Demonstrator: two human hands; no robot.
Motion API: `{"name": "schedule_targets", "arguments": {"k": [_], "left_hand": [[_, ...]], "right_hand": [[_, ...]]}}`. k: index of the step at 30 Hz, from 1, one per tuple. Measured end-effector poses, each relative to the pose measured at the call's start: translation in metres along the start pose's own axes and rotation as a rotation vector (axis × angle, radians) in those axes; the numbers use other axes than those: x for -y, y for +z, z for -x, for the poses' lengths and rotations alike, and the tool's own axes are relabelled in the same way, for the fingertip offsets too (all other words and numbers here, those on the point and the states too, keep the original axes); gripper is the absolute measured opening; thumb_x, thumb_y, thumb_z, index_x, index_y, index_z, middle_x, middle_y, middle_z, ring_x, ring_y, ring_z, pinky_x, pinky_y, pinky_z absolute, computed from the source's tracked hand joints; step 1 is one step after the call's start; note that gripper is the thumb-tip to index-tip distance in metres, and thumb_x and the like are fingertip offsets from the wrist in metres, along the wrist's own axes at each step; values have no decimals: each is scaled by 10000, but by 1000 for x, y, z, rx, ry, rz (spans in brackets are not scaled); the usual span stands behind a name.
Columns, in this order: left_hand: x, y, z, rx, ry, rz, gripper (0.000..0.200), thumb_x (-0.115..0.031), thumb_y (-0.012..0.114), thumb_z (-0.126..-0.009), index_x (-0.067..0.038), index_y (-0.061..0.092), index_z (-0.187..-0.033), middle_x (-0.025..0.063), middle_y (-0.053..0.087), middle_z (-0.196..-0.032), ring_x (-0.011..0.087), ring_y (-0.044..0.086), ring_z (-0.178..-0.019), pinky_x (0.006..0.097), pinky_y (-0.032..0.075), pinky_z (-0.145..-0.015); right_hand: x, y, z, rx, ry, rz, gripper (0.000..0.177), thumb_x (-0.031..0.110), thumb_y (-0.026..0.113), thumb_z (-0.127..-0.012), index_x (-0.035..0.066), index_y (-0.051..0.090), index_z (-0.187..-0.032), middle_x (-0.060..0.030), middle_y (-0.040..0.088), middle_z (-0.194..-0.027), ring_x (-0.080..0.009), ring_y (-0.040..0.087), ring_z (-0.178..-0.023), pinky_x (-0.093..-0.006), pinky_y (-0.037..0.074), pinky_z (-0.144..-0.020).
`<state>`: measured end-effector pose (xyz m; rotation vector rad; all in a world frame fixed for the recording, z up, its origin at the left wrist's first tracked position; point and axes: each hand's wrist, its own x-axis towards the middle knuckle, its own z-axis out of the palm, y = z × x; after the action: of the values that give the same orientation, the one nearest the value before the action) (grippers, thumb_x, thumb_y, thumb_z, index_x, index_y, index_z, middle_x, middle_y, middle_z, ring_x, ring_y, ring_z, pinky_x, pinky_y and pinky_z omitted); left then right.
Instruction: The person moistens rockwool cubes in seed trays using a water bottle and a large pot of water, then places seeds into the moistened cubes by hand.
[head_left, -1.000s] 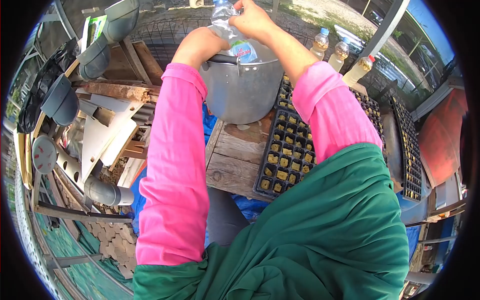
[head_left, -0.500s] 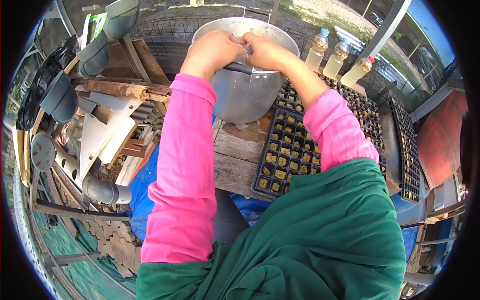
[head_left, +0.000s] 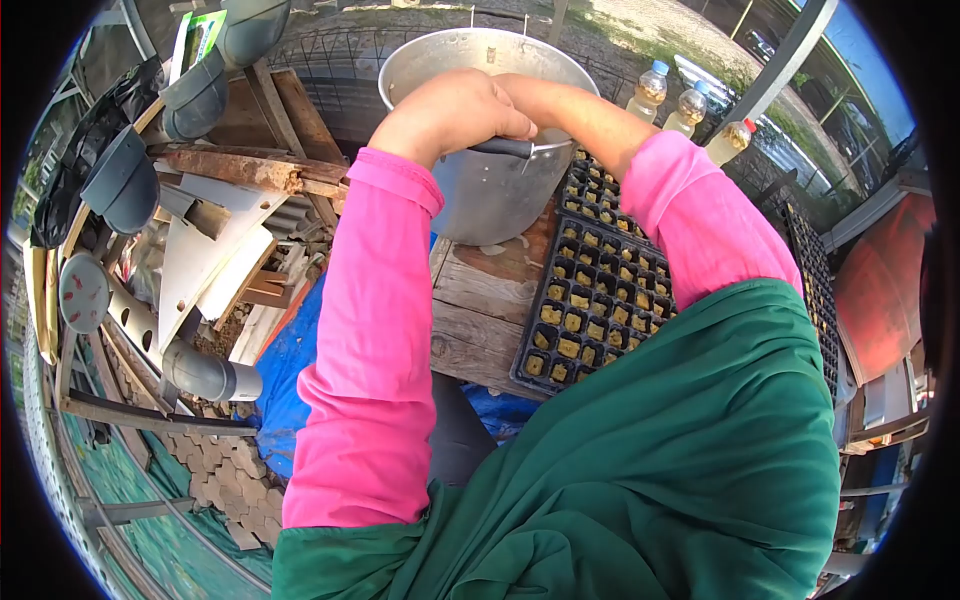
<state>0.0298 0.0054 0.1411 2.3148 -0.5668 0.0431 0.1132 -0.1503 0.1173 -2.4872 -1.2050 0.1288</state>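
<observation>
Over the mouth of a large metal pot [head_left: 490, 200], my left hand [head_left: 455, 110] is bent inward, its thumb lying near the pot's black handle [head_left: 503, 147]. Its other fingers curl down out of sight, and whatever they hold is hidden. My right hand [head_left: 515, 88] reaches in behind the left one; only its wrist side shows, so its fingers cannot be seen. The pot stands on a wooden table [head_left: 480, 300]. Beside it, under my right arm, lie black seedling trays [head_left: 580, 310] with yellowish plugs in their cells.
Behind the trays stand plastic bottles of pale liquid, including a blue-capped bottle [head_left: 648, 92] and a red-capped bottle [head_left: 729, 142]. Grey wall planters [head_left: 120, 188] hang at left, above scrap boards [head_left: 220, 250] and a grey pipe [head_left: 205, 373]. A red container [head_left: 885, 285] is at right.
Both hands have shifted, and my right hand has moved behind the left. The clear, shiny thing between my fingers is now out of sight. My right elbow has swung outward.
</observation>
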Motion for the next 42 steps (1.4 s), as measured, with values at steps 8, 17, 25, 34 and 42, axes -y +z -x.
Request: {"name": "schedule_targets", "arguments": {"k": [8,17,25,34,42], "left_hand": [[-5,8,22,-37,135,31,289,-285,724,-734,1,698,-706,84,594,-586,159,525,-566,329,424,-565],[-7,21,47,-118,184,-30,219,-224,706,-717,-6,706,-744,168,623,-629,261,595,-561,367,474,-573],[-5,24,45,-127,166,-7,227,-223,707,-700,-2,705,-751,179,619,-634,273,602,-568,364,481,-575],[-6,24,46,-132,187,-40,223,-220,700,-691,-4,701,-745,183,606,-634,277,579,-550,367,469,-557],[-4,27,48,-169,198,9,228,-221,696,-696,6,681,-706,174,586,-604,272,556,-530,368,457,-547]], "right_hand": [[11,9,-29,52,-86,-36,495,160,681,-776,50,532,-1234,-159,666,-1084,-284,643,-1016,-385,503,-847],[18,19,-42,112,-147,-79,489,152,675,-778,51,529,-1234,-159,662,-1078,-280,642,-1005,-384,508,-837],[21,18,-38,141,-194,-114,485,145,670,-781,51,526,-1234,-160,659,-1072,-276,641,-995,-383,511,-828],[21,17,-34,161,-247,-164,480,136,663,-783,52,523,-1234,-160,655,-1065,-271,640,-984,-382,515,-817],[23,18,-31,184,-295,-207,475,129,658,-785,53,520,-1234,-160,652,-1060,-268,640,-974,-381,519,-808]]}}
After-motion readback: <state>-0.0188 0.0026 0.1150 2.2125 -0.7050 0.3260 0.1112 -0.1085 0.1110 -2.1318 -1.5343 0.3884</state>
